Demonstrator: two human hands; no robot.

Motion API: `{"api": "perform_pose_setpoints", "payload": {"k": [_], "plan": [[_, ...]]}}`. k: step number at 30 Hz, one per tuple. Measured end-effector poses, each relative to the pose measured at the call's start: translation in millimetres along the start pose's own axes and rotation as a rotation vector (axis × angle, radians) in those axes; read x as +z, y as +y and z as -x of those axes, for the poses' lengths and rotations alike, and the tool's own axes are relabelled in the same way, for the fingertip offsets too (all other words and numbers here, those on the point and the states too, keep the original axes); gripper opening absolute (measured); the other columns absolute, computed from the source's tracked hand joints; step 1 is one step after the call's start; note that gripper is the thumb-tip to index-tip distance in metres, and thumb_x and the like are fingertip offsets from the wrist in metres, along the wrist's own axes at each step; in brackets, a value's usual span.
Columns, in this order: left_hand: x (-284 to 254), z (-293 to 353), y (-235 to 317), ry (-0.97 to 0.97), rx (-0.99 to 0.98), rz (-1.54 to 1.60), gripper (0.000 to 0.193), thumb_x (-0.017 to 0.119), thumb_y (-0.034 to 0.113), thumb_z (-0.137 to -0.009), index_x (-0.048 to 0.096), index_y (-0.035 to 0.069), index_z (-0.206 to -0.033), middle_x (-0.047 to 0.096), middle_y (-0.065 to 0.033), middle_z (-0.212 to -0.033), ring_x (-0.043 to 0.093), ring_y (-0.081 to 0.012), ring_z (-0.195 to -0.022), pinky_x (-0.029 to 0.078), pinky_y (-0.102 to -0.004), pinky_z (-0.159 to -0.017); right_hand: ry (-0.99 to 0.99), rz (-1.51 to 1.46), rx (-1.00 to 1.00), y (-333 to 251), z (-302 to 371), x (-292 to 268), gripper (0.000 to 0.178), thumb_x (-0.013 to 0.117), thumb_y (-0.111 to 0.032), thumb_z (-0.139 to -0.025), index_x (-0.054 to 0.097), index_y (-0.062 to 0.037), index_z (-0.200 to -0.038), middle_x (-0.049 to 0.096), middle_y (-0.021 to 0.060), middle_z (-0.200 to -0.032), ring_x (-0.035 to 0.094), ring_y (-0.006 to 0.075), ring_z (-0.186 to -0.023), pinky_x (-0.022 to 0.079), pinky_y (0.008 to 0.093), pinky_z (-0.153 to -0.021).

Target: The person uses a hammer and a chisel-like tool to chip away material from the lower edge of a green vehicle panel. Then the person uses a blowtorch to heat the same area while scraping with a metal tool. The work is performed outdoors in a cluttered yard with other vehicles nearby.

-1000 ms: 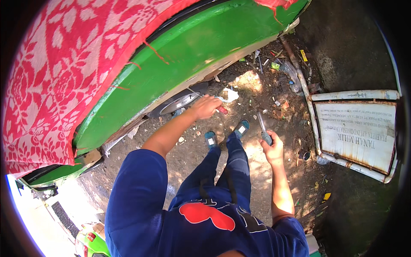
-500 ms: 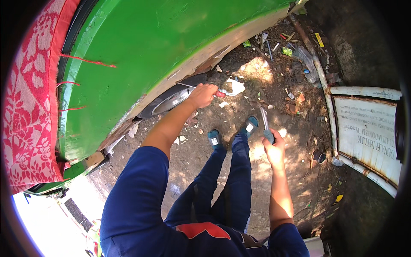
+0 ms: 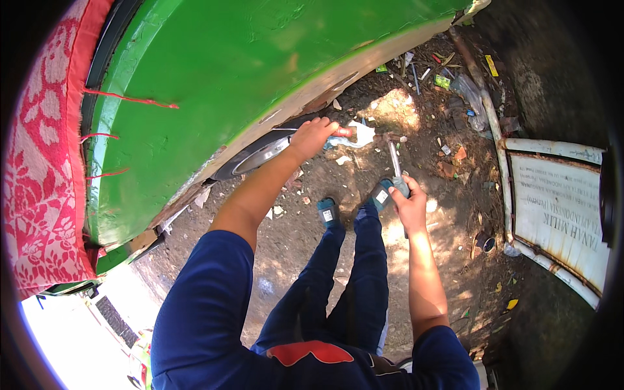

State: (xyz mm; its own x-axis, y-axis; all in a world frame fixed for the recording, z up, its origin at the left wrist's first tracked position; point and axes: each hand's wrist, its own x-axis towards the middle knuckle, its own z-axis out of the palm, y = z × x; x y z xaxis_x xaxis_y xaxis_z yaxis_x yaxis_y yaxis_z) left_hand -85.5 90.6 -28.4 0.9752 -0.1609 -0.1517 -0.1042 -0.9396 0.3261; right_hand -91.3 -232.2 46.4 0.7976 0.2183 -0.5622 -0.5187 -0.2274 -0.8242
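While right hand (image 3: 412,205) snug around hammer (image 3: 394,159), left hand (image 3: 313,137) around red-handled tool (image 3: 344,132).

L hand (image 3: 315,138) hides pt of red tool (image 3: 344,131); wheel (image 3: 260,155) partly hidden by car (image 3: 260,65); cloth (image 3: 45,130) cut off at L edge, sign (image 3: 552,208) at R.

Up comes my right hand (image 3: 409,203), bringing the hammer (image 3: 395,158) from the lower right of the white scrap (image 3: 366,134) to beside it; my left hand (image 3: 314,135) shifts the red handle (image 3: 344,132) until its end overlaps that scrap.
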Motion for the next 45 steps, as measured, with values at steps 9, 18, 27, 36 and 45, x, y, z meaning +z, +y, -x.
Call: {"api": "perform_pose_setpoints", "payload": {"k": [9, 18, 27, 36, 45], "plan": [[9.5, 4.7, -14.5, -0.089, 0.171, -0.03, 0.027, 0.056, 0.005, -0.084, 0.055, 0.02, -0.107, 0.061, -0.0042, -0.088, 0.066, -0.0275, -0.085, 0.053, -0.0398, -0.07, -0.034, -0.023, 0.031, -15.2, -1.9, 16.2, 0.026, 0.069, -0.004, -0.087, 0.064, -0.0013, -0.112, 0.057, -0.0043, -0.07, 0.048, 0.0032, -0.049, 0.038, 0.0215, -0.043], [1.4, 1.8, 1.6, -0.002, -0.03, 0.105, 0.02, 0.059, 0.021, -0.094, 0.055, 0.013, -0.112, 0.062, -0.0083, -0.097, 0.061, -0.0283, -0.102, 0.047, -0.0423, -0.087, -0.044, -0.03, 0.058, -6.0, 0.1, 14.2, 0.024, 0.069, -0.004, -0.086, 0.065, -0.0012, -0.109, 0.057, -0.0042, -0.069, 0.048, 0.0033, -0.049, 0.037, 0.0211, -0.044], [-5.0, 2.7, -13.4, -0.19, 0.016, 0.06, 0.017, 0.058, 0.024, -0.095, 0.055, 0.015, -0.109, 0.062, -0.0073, -0.1, 0.063, -0.029, -0.1, 0.05, -0.044, -0.081, -0.034, -0.055, 0.083, 1.4, 3.7, 17.4, 0.026, 0.069, -0.004, -0.086, 0.064, -0.0013, -0.112, 0.057, -0.0039, -0.068, 0.047, 0.0033, -0.048, 0.037, 0.0205, -0.042], [-17.0, -10.2, -26.4, 0.029, -0.048, 0.17, 0.023, 0.058, 0.03, -0.096, 0.049, 0.009, -0.103, 0.067, -0.015, -0.099, 0.064, -0.0387, -0.091, 0.051, -0.0496, -0.074, -0.01, -0.419, 0.104, -11.6, -10.8, 67.8, 0.038, 0.058, -0.022, -0.101, 0.051, -0.0112, -0.137, 0.057, 0.0035, -0.077, 0.049, 0.0095, -0.045, 0.04, 0.0239, -0.037], [-23.7, -3.6, -41.4, -0.094, -0.129, 0.147, 0.023, 0.058, 0.028, -0.097, 0.047, 0.008, -0.104, 0.068, -0.0167, -0.1, 0.065, -0.0394, -0.09, 0.051, -0.0504, -0.074, -0.075, -0.424, 0.147, -15.6, -23.3, 92.0, 0.048, 0.058, -0.022, -0.101, 0.047, -0.0132, -0.147, 0.055, 0.0011, -0.075, 0.048, 0.0091, -0.043, 0.039, 0.0246, -0.036]]}}
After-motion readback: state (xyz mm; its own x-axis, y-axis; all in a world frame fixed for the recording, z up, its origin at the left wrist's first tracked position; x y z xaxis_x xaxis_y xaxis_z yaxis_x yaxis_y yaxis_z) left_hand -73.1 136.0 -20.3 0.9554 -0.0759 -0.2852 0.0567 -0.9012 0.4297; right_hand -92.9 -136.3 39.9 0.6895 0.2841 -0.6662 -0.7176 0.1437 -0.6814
